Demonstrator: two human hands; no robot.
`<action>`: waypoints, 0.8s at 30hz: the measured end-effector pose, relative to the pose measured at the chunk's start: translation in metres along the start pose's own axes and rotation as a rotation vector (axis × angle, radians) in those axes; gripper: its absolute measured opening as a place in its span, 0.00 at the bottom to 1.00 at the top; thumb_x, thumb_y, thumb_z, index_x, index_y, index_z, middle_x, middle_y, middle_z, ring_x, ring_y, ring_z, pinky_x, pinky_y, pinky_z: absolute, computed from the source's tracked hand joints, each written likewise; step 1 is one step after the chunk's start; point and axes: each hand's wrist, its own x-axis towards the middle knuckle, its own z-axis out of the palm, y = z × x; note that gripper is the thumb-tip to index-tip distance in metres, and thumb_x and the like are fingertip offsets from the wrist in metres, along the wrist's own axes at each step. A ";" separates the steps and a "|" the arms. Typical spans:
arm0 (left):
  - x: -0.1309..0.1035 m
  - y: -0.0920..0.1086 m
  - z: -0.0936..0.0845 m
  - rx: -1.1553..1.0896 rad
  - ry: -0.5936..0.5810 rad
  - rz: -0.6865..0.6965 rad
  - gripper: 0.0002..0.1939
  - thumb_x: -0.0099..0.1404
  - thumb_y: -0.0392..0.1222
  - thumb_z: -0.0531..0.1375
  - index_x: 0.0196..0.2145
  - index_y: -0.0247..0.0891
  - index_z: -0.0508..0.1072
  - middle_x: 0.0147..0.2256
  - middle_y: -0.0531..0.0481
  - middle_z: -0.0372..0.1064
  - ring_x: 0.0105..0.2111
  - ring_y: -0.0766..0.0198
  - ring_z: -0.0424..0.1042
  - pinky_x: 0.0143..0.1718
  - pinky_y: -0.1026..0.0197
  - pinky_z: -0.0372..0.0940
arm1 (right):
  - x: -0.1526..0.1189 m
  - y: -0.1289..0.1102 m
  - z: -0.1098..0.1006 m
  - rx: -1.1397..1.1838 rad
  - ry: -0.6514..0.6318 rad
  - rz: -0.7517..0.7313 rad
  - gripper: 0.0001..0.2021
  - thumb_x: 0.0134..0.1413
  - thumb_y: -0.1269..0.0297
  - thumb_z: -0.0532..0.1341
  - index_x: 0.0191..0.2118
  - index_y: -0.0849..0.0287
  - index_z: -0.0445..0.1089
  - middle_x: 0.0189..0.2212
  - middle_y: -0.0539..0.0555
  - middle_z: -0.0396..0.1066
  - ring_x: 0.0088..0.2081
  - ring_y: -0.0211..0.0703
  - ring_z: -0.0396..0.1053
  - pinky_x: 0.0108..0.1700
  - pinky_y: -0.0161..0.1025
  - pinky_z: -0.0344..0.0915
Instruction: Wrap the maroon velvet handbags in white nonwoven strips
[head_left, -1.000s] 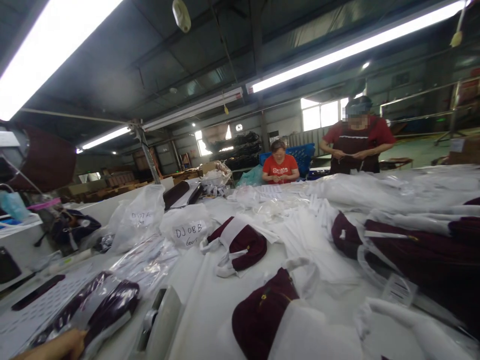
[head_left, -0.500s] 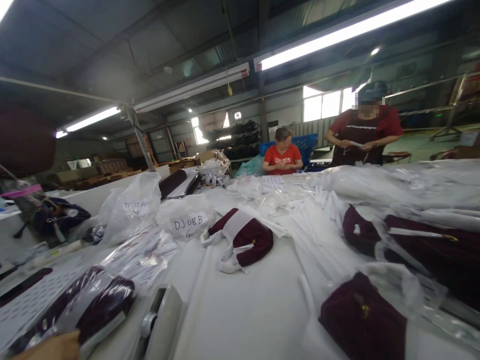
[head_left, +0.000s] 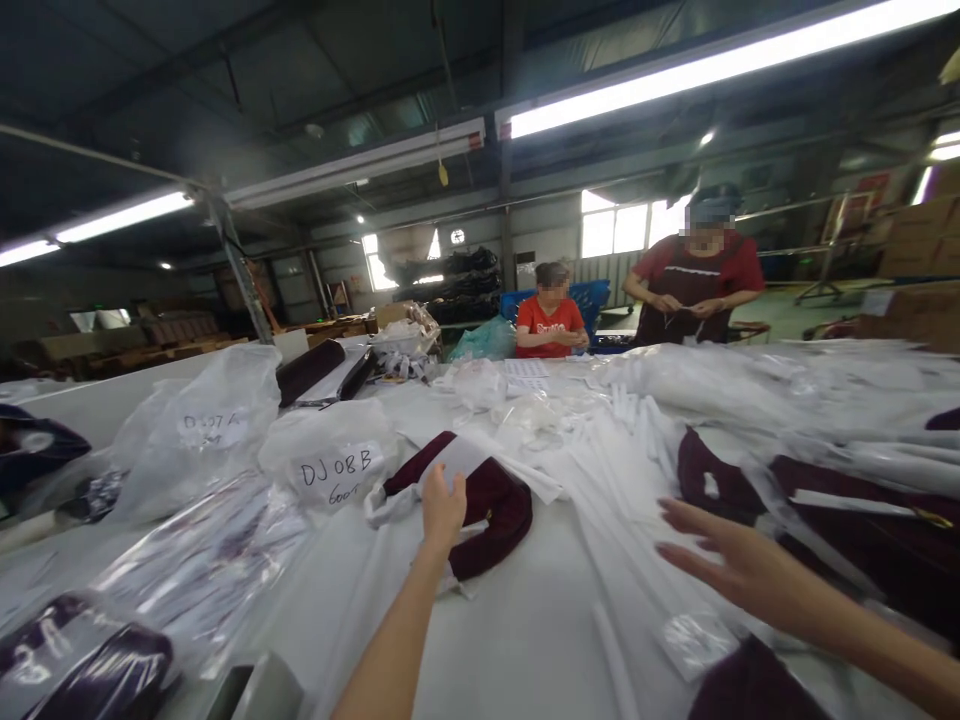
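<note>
Fluorescent tubes are lighting a big workshop, and a white table (head_left: 517, 640) is stretching away under heaps of plastic and cloth. Both arms are reaching out over it. The left hand (head_left: 442, 505) is hovering with its fingers (head_left: 454, 484) loosely spread, holding nothing; a maroon bag (head_left: 491, 505) half wrapped in white paper is lying right under and just beyond the fingertips. The right hand (head_left: 724, 565) is also lying open, fingers (head_left: 679, 512) spread and pointing left, empty, over white paper strips (head_left: 622, 470). Beyond these fingers another maroon bag (head_left: 705, 475) is sitting. Left of the left fingers, a plastic sack (head_left: 334, 460) marked "DJ 08 B" is resting. Across the table two people in red (head_left: 550, 325) are working.
</note>
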 end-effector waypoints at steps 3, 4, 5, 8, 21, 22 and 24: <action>0.042 -0.008 0.018 0.139 0.054 0.013 0.31 0.70 0.51 0.46 0.64 0.30 0.54 0.67 0.33 0.49 0.68 0.46 0.45 0.67 0.43 0.44 | 0.077 -0.038 0.043 0.002 -0.199 -0.042 0.36 0.57 0.49 0.59 0.65 0.67 0.59 0.62 0.65 0.61 0.61 0.54 0.62 0.60 0.45 0.63; 0.053 -0.009 0.027 0.183 0.050 0.019 0.33 0.69 0.54 0.47 0.65 0.30 0.53 0.67 0.33 0.47 0.69 0.44 0.42 0.67 0.41 0.43 | 0.101 -0.051 0.062 -0.027 -0.226 -0.035 0.36 0.58 0.50 0.58 0.66 0.69 0.58 0.63 0.65 0.60 0.62 0.55 0.61 0.62 0.47 0.61; 0.063 -0.010 0.038 0.224 0.037 0.024 0.36 0.68 0.56 0.47 0.66 0.30 0.52 0.68 0.32 0.45 0.69 0.42 0.40 0.67 0.39 0.41 | 0.123 -0.062 0.082 -0.036 -0.235 -0.039 0.36 0.58 0.51 0.58 0.66 0.70 0.57 0.63 0.66 0.59 0.63 0.56 0.60 0.64 0.47 0.58; 0.089 -0.013 0.074 0.327 -0.026 0.020 0.43 0.65 0.64 0.47 0.67 0.31 0.48 0.69 0.32 0.40 0.69 0.37 0.36 0.65 0.33 0.38 | 0.168 -0.078 0.137 -0.048 -0.263 -0.059 0.37 0.58 0.50 0.59 0.65 0.74 0.58 0.63 0.69 0.59 0.63 0.55 0.59 0.64 0.45 0.55; 0.084 -0.056 0.091 0.422 -0.315 0.087 0.43 0.66 0.65 0.43 0.69 0.34 0.45 0.70 0.39 0.41 0.69 0.41 0.41 0.66 0.37 0.39 | 0.136 -0.100 0.200 -0.092 -0.369 -0.042 0.20 0.54 0.54 0.58 0.46 0.64 0.70 0.44 0.65 0.75 0.46 0.57 0.73 0.46 0.43 0.64; 0.078 -0.056 0.084 0.415 -0.343 0.110 0.43 0.66 0.64 0.44 0.69 0.35 0.45 0.70 0.40 0.42 0.69 0.43 0.42 0.67 0.38 0.38 | 0.124 -0.106 0.199 -0.085 -0.370 -0.030 0.19 0.54 0.55 0.58 0.46 0.65 0.70 0.44 0.65 0.75 0.46 0.58 0.73 0.45 0.43 0.64; 0.063 -0.057 0.069 0.403 -0.405 0.160 0.41 0.66 0.62 0.45 0.69 0.35 0.46 0.69 0.42 0.44 0.69 0.46 0.43 0.68 0.41 0.38 | 0.098 -0.119 0.198 -0.070 -0.369 0.007 0.20 0.54 0.57 0.58 0.47 0.66 0.68 0.44 0.67 0.75 0.47 0.59 0.73 0.45 0.44 0.65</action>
